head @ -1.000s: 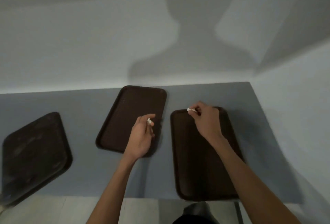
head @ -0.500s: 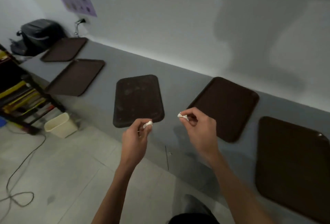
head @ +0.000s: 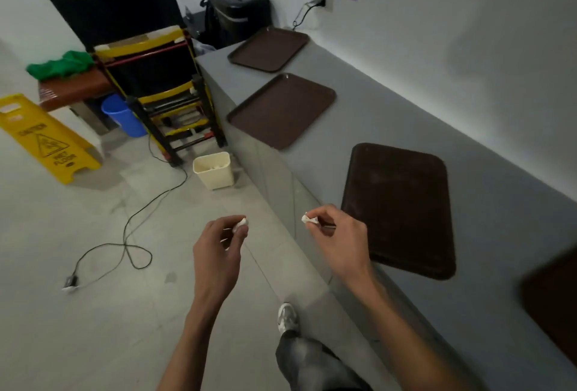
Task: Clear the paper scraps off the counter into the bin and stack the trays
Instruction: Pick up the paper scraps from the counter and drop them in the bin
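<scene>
My left hand (head: 220, 244) pinches a small white paper scrap (head: 242, 222) over the floor. My right hand (head: 338, 236) pinches another white paper scrap (head: 309, 219) above the counter's front edge. A cream bin (head: 214, 170) stands on the floor against the grey counter (head: 390, 116), with some scraps inside. Several dark brown trays lie flat along the counter: the nearest tray (head: 399, 206) just right of my right hand, a middle tray (head: 281, 109), a far tray (head: 268, 49), and part of another tray (head: 555, 303) at the right edge.
A black and yellow cart (head: 150, 72) stands beyond the bin, beside a blue bucket (head: 123, 116) and a yellow wet-floor sign (head: 46, 138). A black cable (head: 131, 234) loops across the floor. A black shredder (head: 239, 10) sits past the counter's end. My shoe (head: 286, 317) is near the counter base.
The view has swung left along the counter, bringing the bin, cart and floor into sight. Both hands have come off the trays, each still pinching its scrap.
</scene>
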